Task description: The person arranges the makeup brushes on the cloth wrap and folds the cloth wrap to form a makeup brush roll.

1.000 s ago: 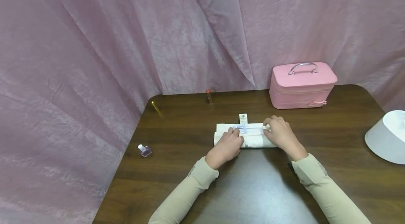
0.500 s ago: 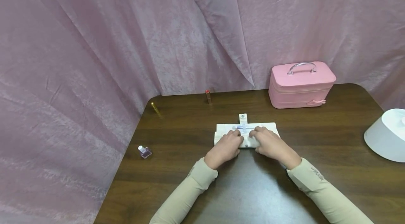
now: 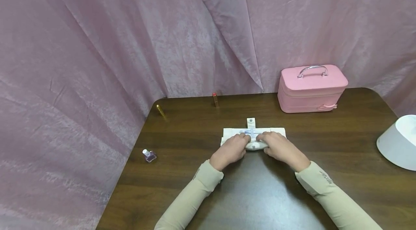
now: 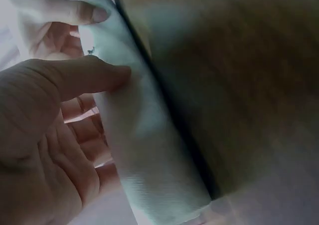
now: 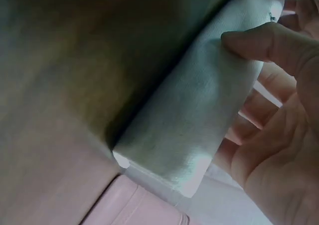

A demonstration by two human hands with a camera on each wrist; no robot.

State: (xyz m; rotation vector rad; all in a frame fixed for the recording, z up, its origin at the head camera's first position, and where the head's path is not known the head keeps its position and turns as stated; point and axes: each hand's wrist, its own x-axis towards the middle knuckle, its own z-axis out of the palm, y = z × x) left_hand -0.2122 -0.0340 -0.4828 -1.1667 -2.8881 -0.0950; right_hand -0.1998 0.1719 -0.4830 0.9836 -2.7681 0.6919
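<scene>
A white cloth roll-up pouch [image 3: 256,146] lies on the table, folded, with a snap tab [image 3: 251,123] sticking out at its far side. Thin pale-blue sticks [image 3: 246,132] show on its upper face; their kind is too small to tell. My left hand [image 3: 229,150] holds the near edge left of the snap, thumb on the front and fingers over the top, as the left wrist view of the pouch [image 4: 144,145] shows. Mirroring it, my right hand [image 3: 282,149] grips the same edge on the right, its thumb [image 5: 249,43] pressing the cloth.
On the brown table [image 3: 182,194] stand a pink case [image 3: 312,89] at back right and a white lampshade-like object [image 3: 398,143] at right. A lipstick [image 3: 215,100], a gold tube [image 3: 160,110] and a purple nail polish bottle [image 3: 149,155] lie farther left.
My right hand has moved left from the pouch's right end to beside the snap. The near edge now bulges up between both hands. My left hand has barely shifted.
</scene>
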